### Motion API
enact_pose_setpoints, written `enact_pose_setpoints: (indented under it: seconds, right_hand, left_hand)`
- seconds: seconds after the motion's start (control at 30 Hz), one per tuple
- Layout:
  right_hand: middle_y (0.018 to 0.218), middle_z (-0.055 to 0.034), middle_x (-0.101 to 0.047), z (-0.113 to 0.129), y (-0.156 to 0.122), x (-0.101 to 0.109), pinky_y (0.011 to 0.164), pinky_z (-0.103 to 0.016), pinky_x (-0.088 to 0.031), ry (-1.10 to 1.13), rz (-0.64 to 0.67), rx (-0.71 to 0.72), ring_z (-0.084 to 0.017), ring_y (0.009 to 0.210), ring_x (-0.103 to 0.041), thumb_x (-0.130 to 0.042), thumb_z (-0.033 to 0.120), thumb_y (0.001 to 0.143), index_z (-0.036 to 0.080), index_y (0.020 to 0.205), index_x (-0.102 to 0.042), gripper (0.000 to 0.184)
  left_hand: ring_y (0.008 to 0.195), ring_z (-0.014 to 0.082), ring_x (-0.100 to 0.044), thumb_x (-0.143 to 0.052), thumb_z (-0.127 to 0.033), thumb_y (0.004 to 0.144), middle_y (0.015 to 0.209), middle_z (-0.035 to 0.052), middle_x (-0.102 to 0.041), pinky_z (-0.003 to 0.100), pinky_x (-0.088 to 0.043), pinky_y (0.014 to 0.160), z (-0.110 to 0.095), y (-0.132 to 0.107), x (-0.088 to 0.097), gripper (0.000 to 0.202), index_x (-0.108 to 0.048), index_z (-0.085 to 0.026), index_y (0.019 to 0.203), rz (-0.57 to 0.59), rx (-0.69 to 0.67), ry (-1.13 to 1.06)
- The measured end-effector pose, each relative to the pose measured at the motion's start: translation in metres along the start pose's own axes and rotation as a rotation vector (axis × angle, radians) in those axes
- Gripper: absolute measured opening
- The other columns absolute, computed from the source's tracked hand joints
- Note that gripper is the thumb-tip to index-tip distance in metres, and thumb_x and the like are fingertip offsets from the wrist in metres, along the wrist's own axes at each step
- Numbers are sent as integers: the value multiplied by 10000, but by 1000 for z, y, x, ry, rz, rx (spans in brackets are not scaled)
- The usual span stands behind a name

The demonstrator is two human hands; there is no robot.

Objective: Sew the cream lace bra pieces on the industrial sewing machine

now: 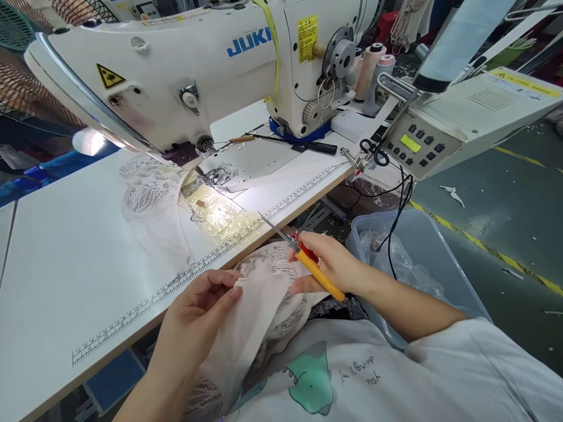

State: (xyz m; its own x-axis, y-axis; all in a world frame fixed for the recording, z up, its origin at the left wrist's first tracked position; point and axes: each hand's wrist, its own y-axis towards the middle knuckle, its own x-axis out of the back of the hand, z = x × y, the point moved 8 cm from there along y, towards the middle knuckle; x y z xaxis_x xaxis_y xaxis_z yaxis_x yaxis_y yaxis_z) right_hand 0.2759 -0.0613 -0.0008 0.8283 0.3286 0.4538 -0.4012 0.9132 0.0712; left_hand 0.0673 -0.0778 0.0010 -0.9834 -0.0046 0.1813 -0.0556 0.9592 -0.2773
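Note:
My left hand (197,316) pinches a piece of white lace fabric (268,305) over my lap, just below the table's front edge. My right hand (329,264) is closed round yellow-handled thread snips (308,258), blades pointing up and left toward the table edge, beside the fabric. More white lace fabric (149,187) lies on the white table (65,264) under the needle area of the white sewing machine (197,64).
A ruler strip (211,258) runs along the table's front edge. A control box (422,140) with cables sits to the right. A grey plastic bin (417,246) stands on the floor beside my right arm. Thread cones (373,64) stand behind the machine.

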Motion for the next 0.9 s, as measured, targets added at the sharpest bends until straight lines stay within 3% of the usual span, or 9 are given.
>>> enact_pose_setpoints:
  seconds: [0.13, 0.27, 0.47, 0.6, 0.73, 0.9]
  right_hand:
    - [912, -29, -627, 27, 11, -4, 653, -240, -428, 237, -25, 168, -129, 738, -527, -708, 347, 729, 194, 875, -523, 281]
    - [925, -33, -637, 38, 22, -29, 691, -242, -450, 383, 61, 186, -145, 821, -576, -668, 270, 746, 196, 808, -504, 191]
    - [803, -1, -593, 32, 29, -45, 610, -229, -422, 347, 54, 103, -127, 688, -536, -700, 265, 696, 191, 778, -509, 220]
    - [693, 41, -524, 29, 30, -46, 544, -208, -375, 308, -10, 83, -100, 590, -468, -687, 244, 679, 199, 737, -490, 211]
    - [686, 41, -525, 32, 30, -46, 552, -207, -377, 297, -48, 109, -96, 586, -465, -658, 230, 685, 196, 718, -488, 176]
    - [743, 24, -580, 34, 29, -46, 562, -205, -396, 297, -39, 108, -106, 640, -514, -682, 220, 659, 198, 715, -478, 213]
  left_hand:
    - [709, 153, -618, -841, -448, 532, 753, 15, -657, 232, -533, 615, -4, -1, -1, 371, -600, -205, 678, 14, -17, 52]
    - [733, 177, -643, -828, -489, 534, 764, 28, -675, 271, -564, 662, -13, -4, -3, 391, -589, -212, 668, -5, -57, 111]
    - [715, 176, -648, -782, -485, 590, 780, 26, -683, 292, -578, 671, -14, -9, 2, 353, -606, -225, 752, -68, -179, 249]
    - [813, 179, -655, -727, -414, 687, 854, 29, -676, 293, -574, 754, -14, -9, 1, 234, -601, -234, 767, -33, -312, 257]
    - [844, 176, -650, -694, -384, 733, 869, 32, -670, 283, -567, 778, -12, -7, -1, 180, -595, -234, 742, 36, -316, 255]
    - [770, 164, -639, -705, -392, 704, 785, 18, -652, 254, -560, 713, -17, -7, -2, 203, -587, -228, 686, 34, -273, 267]
